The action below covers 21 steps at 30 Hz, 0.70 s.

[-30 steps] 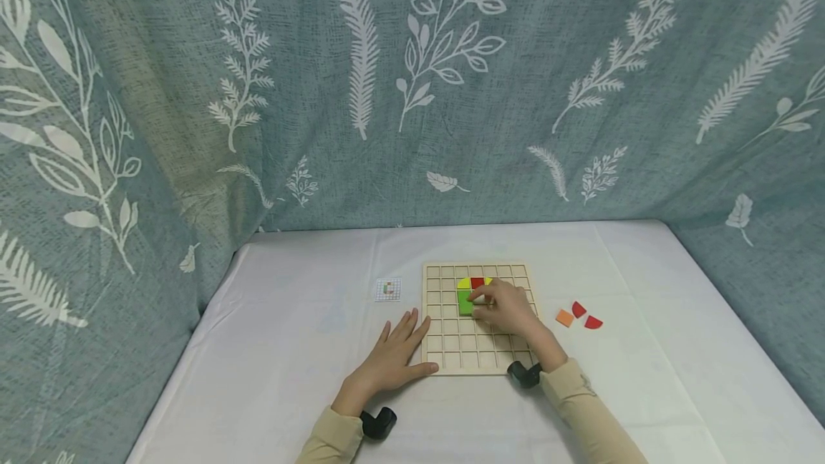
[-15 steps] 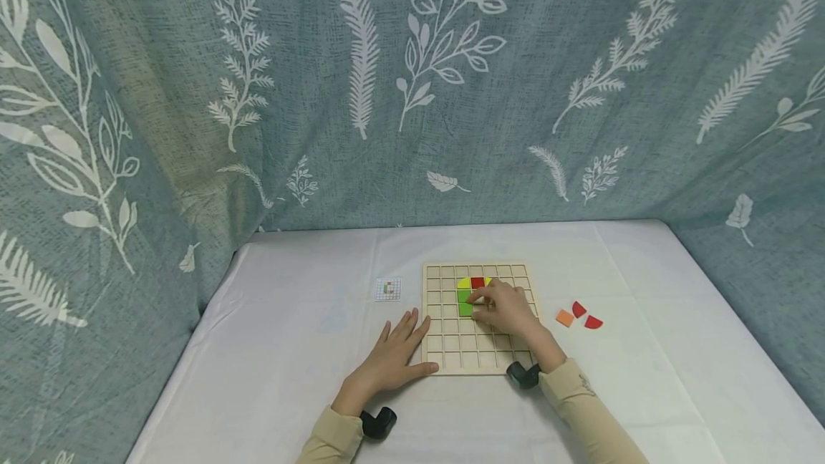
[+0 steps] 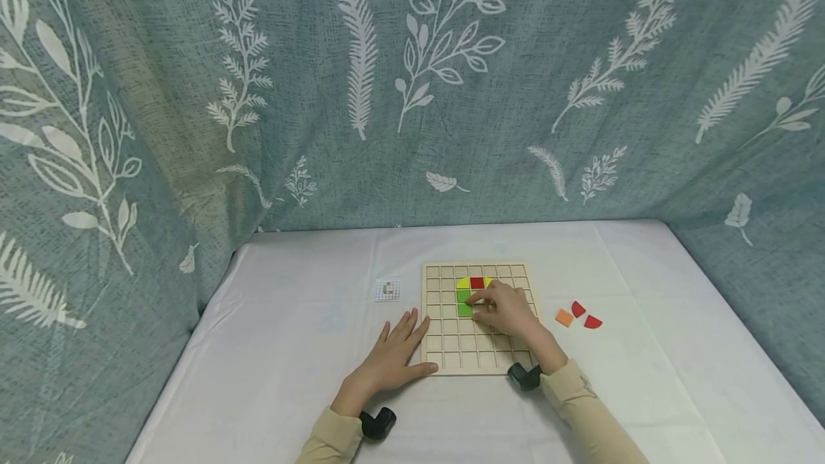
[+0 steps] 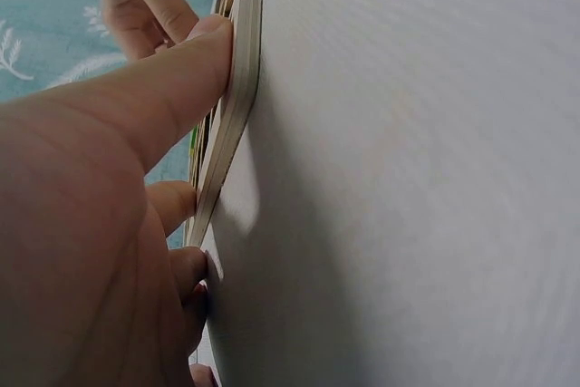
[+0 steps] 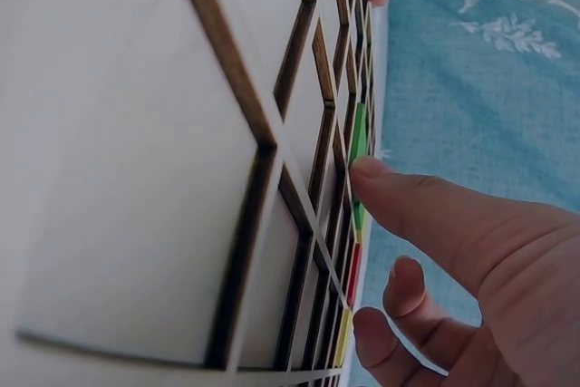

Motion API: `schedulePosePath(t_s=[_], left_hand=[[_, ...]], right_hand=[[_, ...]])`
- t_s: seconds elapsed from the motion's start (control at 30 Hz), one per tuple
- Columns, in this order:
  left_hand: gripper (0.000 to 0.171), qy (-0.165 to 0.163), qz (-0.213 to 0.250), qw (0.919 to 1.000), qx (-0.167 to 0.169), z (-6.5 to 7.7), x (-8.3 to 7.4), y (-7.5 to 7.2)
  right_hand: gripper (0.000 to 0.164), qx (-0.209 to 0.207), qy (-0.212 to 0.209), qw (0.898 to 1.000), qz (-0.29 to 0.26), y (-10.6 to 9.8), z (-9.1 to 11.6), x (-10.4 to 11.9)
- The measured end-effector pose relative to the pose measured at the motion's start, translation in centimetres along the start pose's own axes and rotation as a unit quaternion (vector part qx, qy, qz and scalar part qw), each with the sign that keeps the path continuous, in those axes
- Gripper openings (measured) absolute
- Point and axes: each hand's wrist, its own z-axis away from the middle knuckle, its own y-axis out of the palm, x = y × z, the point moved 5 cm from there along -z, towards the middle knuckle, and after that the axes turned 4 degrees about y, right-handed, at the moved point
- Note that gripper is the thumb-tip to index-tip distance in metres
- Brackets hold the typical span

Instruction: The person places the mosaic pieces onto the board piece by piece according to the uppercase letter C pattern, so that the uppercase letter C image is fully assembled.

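My right hand (image 3: 509, 308) bends over the wooden grid board (image 3: 451, 344), its thumb and index finger pinching at the lower green square tile (image 3: 464, 311). Another green square (image 3: 463, 296) lies just above it in the grid. Along the top sit a yellow quarter-round tile (image 3: 462, 283), a red square (image 3: 477, 283) and a second yellow tile (image 3: 488, 281), partly hidden by the fingers. In the right wrist view the thumb touches the green edge (image 5: 360, 138). My left hand (image 3: 392, 364) lies flat with spread fingers at the board's left side, thumb on its front corner.
Right of the board lie an orange square tile (image 3: 563, 317) and two red quarter-round tiles (image 3: 578, 308). A small printed pattern card (image 3: 388, 290) lies left of the board. White cloth (image 3: 271, 335) covers the table, with a blue leaf-patterned curtain (image 3: 380, 92) behind.
Both hands stay nearly still. The lower green tile now looks level with the one above, and a dividing line shows between them.
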Motion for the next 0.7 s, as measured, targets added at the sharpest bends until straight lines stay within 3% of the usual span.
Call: schedulePosePath(t_s=[0.43,0.7], left_hand=[[0.078,0.003,0.007,1.0,-0.001,0.1,-0.3,-0.1],[0.078,0.001,0.005,1.0,0.0,0.0,0.1,0.1]], right_hand=[[0.02,-0.002,0.003,1.0,-0.016,-0.4,0.8,-0.7],[0.019,-0.009,-0.024,1.0,-0.013,-1.1,1.1,-1.6]])
